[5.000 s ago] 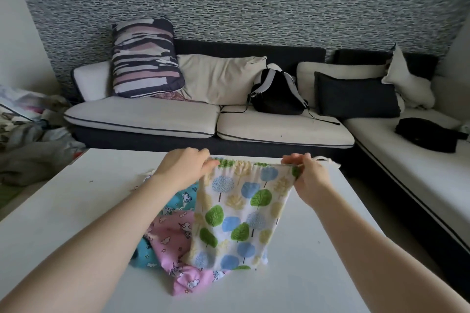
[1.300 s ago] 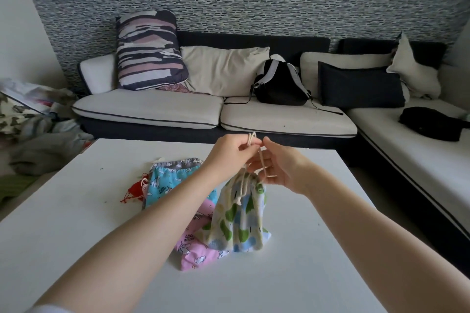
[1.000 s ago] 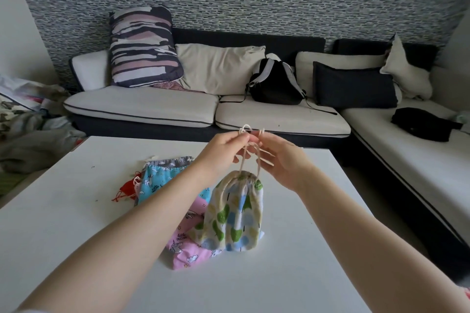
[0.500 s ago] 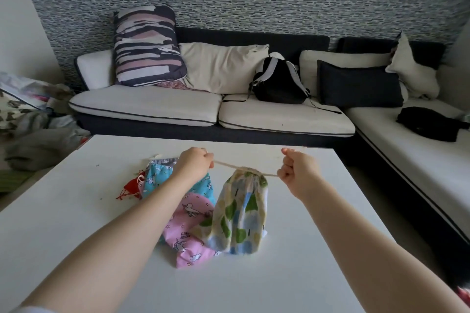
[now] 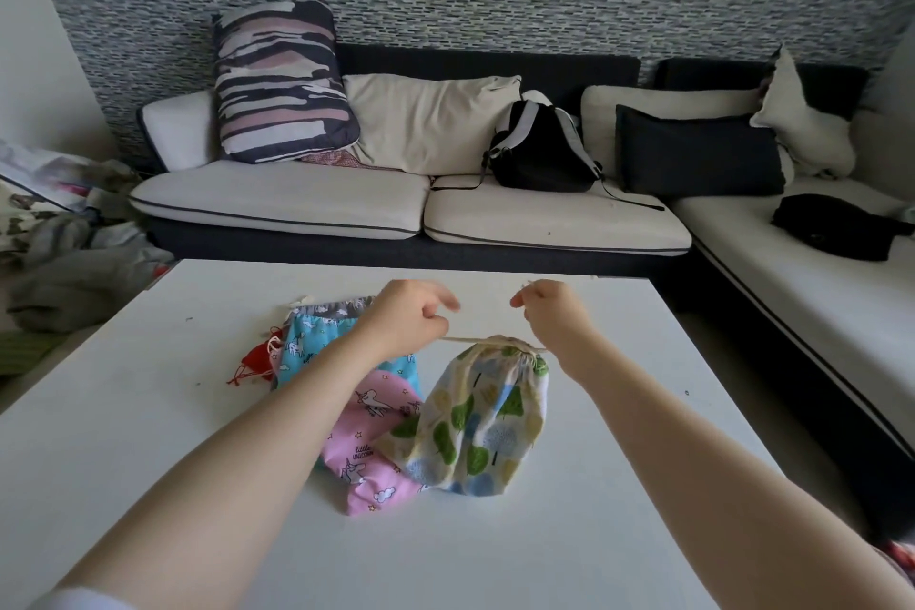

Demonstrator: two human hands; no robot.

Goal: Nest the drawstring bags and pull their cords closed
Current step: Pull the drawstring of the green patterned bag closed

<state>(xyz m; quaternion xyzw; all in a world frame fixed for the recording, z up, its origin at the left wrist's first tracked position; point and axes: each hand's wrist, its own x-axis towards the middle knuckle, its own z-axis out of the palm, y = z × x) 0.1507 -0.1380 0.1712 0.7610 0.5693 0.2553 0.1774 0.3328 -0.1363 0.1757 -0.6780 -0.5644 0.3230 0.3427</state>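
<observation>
A tree-print drawstring bag stands on the white table, its neck cinched tight. Its cream cord runs left from the neck into my left hand, which grips it with curled fingers. My right hand hovers just above the neck on the right and pinches the other cord end, a bit of which shows above its fingers. A pink unicorn bag lies flat partly under the tree-print bag. A blue unicorn bag and a small red bag lie behind it to the left.
Beyond the table's far edge stands a corner sofa with cushions, a black backpack and a dark bundle. Piled clothes lie on the floor at the left.
Both hands have come slightly closer together after pulling the cords apart sideways. The bag's neck, open five seconds ago, stays drawn closed.
</observation>
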